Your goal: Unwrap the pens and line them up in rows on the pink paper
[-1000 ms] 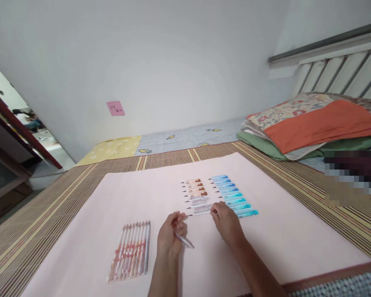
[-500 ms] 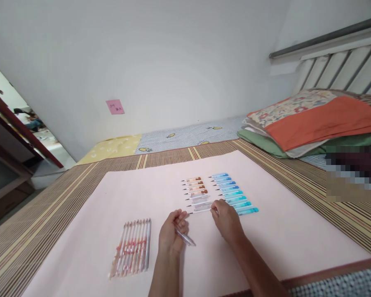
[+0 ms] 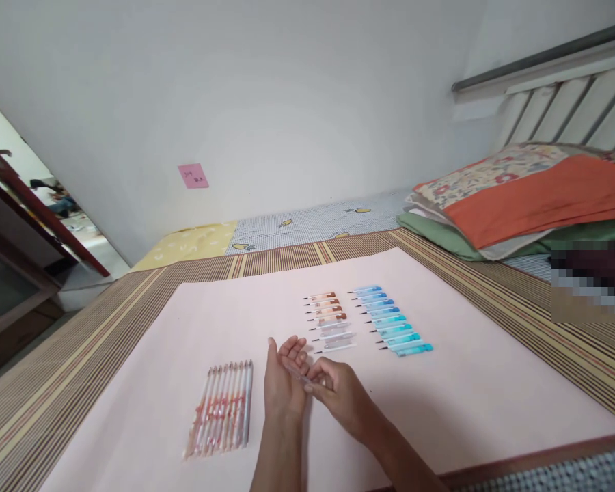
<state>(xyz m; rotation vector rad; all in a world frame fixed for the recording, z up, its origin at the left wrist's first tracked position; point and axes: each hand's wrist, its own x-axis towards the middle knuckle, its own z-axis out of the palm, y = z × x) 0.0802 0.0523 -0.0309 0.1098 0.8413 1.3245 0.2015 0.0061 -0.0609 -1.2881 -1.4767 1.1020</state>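
My left hand (image 3: pixel 285 383) is turned palm up, thumb out to the side and fingers loosely spread. Across its fingers lies a clear pen barrel (image 3: pixel 298 374). My right hand (image 3: pixel 337 391) pinches that barrel's near end between thumb and fingers. Just beyond my hands, a pen refill (image 3: pixel 337 348) lies below clear pen barrels (image 3: pixel 337 335) paired with refills. Brown-ended pen barrels (image 3: pixel 329 309) with refills continue that column. To its right is a column of blue and teal pen barrels (image 3: pixel 397 329), also with dark-tipped refills. At left, several whole pens (image 3: pixel 220 408) with reddish patterns lie side by side.
A pale pink sheet (image 3: pixel 133 383) covers much of the striped mat (image 3: pixel 128 301). Folded bedding (image 3: pixel 538 198) is piled at the back right, beside a white slatted panel (image 3: pixel 584 109). A pink note (image 3: pixel 193 175) is on the wall. Through the doorway a person (image 3: pixel 56 198) is visible.
My right hand has left the refill beside the clear barrels and come left and nearer to pinch the clear barrel. My left hand has loosened its fingers around it.
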